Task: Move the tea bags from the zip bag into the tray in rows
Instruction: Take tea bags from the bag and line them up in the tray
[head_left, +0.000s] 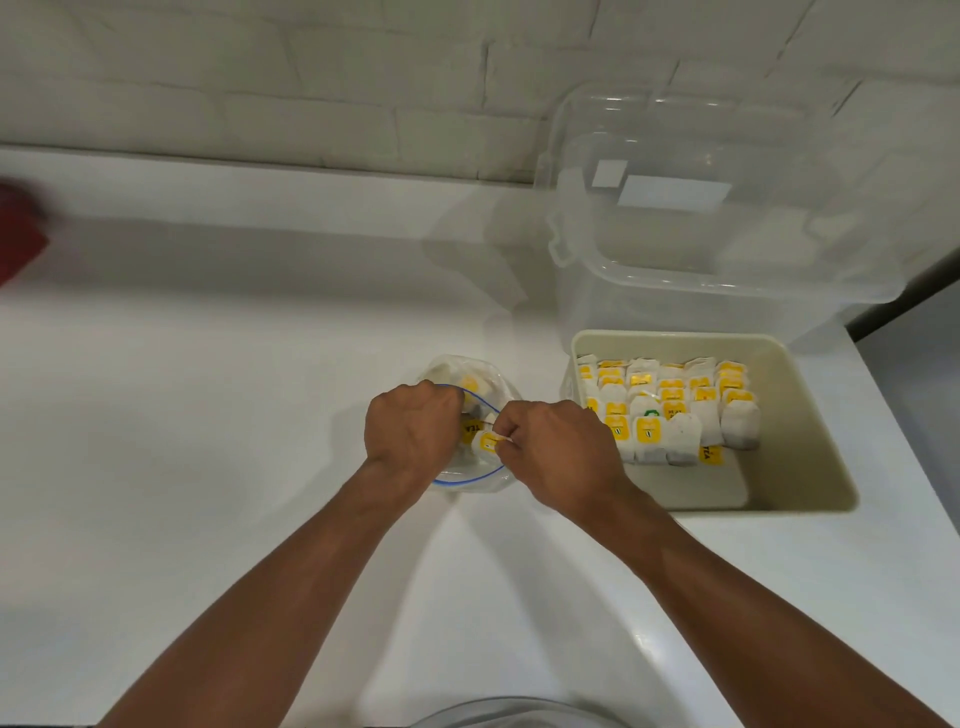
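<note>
Over a white desk (208, 415), a person's left hand (410, 431) curls its fingers round the open zip bag (470, 475) mouth. The right hand (561, 452) pinches a yellow-tagged tea bag (488, 442) there. Just right, the beige tray (810, 415) holds rows of tea bags (670, 410), a clear container (727, 234) beyond.

The white counter (208, 389) carries a clear plastic zip bag (451, 371), a beige rectangular tray (802, 408) and a large transparent box (727, 244).
</note>
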